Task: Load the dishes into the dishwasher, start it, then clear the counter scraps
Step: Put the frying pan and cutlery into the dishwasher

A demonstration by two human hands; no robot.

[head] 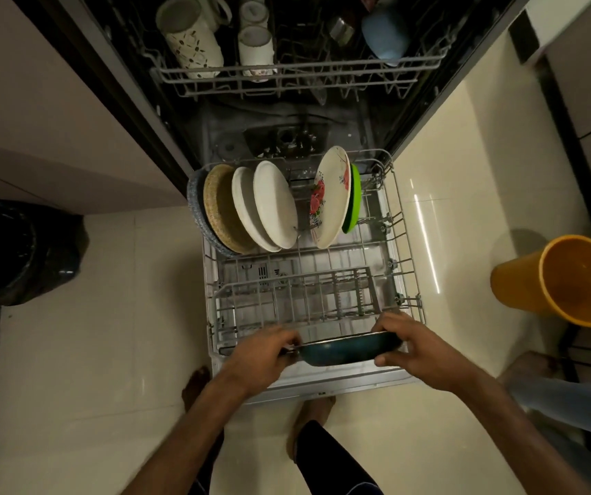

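Observation:
A dark teal pan (349, 350) hangs over the front edge of the pulled-out lower rack (406, 266). My left hand (267, 351) grips its left end, fingers curled round the handle. My right hand (412, 346) holds its right rim, thumb underneath and fingers over the top. At the rack's back stand several plates on edge: a woven-pattern plate (221, 209), white plates (272, 205), a floral plate (329, 198) and a green plate (355, 198). The upper rack (301, 73) holds mugs (194, 41) and a blue bowl (385, 33).
A black-lined bin (19, 251) stands on the floor at the left. An orange bucket (569, 280) stands at the right. Another person's foot and jeans leg (551, 391) are at the right. My own feet are just below the open dishwasher door (322, 382).

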